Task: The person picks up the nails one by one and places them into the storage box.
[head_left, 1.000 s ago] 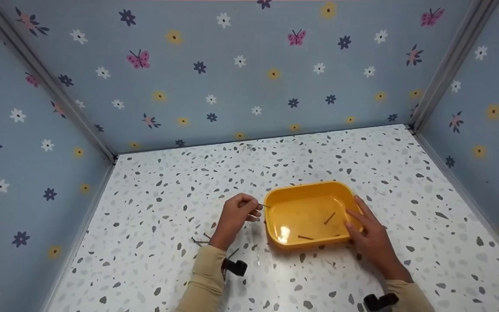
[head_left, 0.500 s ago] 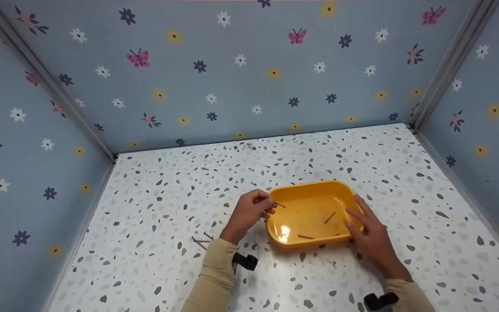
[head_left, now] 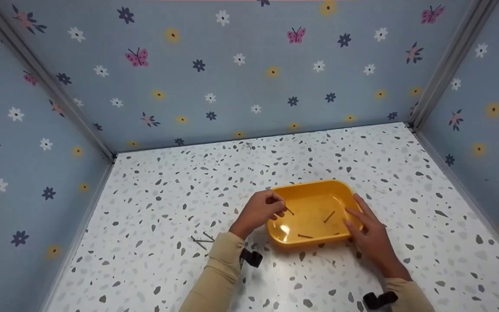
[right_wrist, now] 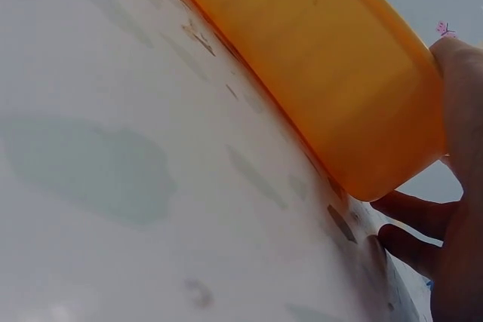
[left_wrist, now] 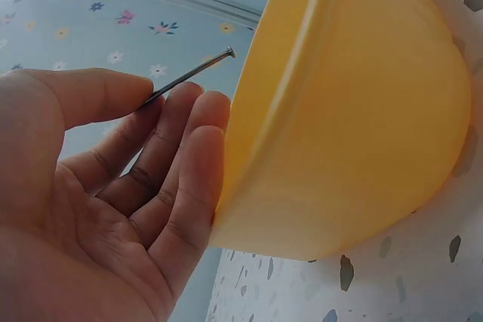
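Between thumb and fingertips my left hand pinches a nail above the left end of a yellow plastic tray. In the left wrist view the nail sticks out head first, and the fingers are close by the tray's outer wall. My right hand grips the tray's right end, some fingers over the rim and others outside. Inside the tray lie a nail near the right, another nail by the front wall, and a partly hidden one.
Several loose nails lie on the speckled white table, left of the tray and partly behind the left sleeve. Blue flowered panels enclose the table at the back and both sides.
My left hand has moved right with the nail, from beside the tray to over its left end. The nail now points more downward. The right hand and tray have stayed put.
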`<action>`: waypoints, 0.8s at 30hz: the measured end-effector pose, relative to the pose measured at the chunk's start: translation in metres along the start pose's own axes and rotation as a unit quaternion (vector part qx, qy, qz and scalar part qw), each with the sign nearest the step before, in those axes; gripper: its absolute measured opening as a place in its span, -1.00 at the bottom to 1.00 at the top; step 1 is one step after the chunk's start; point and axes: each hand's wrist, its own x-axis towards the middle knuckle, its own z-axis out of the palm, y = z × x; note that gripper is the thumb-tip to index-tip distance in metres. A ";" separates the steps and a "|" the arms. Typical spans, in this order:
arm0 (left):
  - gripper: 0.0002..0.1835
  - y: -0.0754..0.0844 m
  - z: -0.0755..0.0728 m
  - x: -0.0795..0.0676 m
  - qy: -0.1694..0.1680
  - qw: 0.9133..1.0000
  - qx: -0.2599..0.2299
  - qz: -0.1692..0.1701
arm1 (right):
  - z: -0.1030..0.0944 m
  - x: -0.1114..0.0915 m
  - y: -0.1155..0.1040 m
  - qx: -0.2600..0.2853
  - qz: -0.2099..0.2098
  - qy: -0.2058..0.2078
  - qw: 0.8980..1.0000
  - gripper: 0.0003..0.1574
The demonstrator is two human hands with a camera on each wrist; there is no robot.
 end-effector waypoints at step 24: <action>-0.88 0.014 0.012 0.017 0.019 0.993 0.084 -0.083 | 0.000 0.000 0.001 0.011 -0.008 0.012 1.000 -0.52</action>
